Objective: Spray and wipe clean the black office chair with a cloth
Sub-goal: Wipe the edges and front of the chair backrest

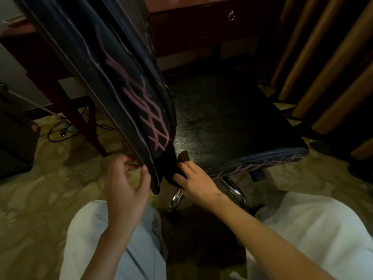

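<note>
I see the black office chair point(232, 122) upright, its seat worn and cracked. A dark cloth point(183, 156) sits bunched where seat meets backrest.

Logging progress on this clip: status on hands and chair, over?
Left hand grips backrest lower edge. Right hand presses cloth at the seat and backrest joint. Nothing in the way.
</note>
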Action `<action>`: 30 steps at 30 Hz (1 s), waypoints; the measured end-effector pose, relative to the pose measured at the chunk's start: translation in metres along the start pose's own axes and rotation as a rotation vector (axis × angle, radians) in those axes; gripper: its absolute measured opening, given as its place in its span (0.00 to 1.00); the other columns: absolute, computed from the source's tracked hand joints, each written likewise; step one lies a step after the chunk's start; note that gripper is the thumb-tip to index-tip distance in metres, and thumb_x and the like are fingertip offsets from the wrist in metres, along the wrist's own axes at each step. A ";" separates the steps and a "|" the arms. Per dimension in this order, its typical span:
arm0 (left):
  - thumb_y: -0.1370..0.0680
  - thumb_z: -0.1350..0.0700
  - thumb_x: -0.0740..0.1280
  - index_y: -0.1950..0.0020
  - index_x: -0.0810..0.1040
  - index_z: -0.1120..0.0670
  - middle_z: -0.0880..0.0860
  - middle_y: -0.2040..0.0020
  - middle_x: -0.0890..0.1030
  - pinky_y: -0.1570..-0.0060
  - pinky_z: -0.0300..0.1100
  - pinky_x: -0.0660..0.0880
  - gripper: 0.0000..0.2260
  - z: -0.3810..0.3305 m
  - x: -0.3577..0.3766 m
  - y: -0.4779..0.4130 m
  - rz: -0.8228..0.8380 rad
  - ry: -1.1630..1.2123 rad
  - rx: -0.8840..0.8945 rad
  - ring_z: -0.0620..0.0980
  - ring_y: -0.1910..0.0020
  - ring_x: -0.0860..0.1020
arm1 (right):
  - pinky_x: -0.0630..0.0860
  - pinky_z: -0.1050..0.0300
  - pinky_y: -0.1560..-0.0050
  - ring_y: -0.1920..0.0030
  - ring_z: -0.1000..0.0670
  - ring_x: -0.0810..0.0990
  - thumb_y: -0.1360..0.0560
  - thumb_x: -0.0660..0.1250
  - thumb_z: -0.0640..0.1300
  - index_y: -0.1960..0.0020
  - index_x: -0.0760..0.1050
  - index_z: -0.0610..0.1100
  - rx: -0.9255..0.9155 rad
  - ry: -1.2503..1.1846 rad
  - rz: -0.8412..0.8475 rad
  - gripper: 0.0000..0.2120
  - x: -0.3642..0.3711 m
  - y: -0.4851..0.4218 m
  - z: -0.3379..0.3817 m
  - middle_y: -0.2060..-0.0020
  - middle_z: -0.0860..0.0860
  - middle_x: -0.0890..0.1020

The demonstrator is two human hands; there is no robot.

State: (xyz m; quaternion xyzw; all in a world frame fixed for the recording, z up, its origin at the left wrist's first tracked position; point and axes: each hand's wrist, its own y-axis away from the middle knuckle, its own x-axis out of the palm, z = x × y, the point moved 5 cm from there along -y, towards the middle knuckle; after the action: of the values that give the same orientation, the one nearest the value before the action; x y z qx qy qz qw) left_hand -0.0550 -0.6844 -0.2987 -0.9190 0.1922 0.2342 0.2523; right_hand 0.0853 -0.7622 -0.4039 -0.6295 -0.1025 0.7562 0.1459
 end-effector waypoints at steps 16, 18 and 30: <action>0.24 0.59 0.67 0.40 0.71 0.55 0.52 0.49 0.77 0.53 0.32 0.73 0.14 0.003 0.001 0.000 0.035 -0.008 0.061 0.40 0.54 0.75 | 0.74 0.50 0.50 0.47 0.41 0.74 0.33 0.71 0.40 0.45 0.76 0.43 -0.054 -0.003 -0.125 0.17 -0.004 0.023 0.005 0.45 0.41 0.76; 0.24 0.59 0.67 0.40 0.71 0.54 0.51 0.48 0.76 0.52 0.42 0.76 0.14 0.004 0.000 -0.001 0.034 -0.002 0.060 0.40 0.53 0.75 | 0.75 0.50 0.48 0.45 0.42 0.76 0.34 0.70 0.43 0.44 0.77 0.47 -0.168 0.135 0.013 0.17 0.020 0.007 0.032 0.43 0.45 0.78; 0.23 0.55 0.64 0.38 0.70 0.56 0.54 0.47 0.77 0.50 0.42 0.75 0.14 0.018 -0.002 -0.015 0.014 -0.028 0.098 0.46 0.53 0.77 | 0.69 0.44 0.43 0.43 0.42 0.68 0.51 0.82 0.39 0.49 0.82 0.48 -0.136 0.436 0.141 0.30 -0.009 0.076 -0.061 0.40 0.45 0.67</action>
State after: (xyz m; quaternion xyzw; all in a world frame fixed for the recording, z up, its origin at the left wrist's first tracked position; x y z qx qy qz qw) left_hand -0.0558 -0.6624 -0.3058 -0.9007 0.2065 0.2393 0.2981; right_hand 0.1395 -0.8386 -0.4327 -0.7918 -0.0752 0.6022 0.0686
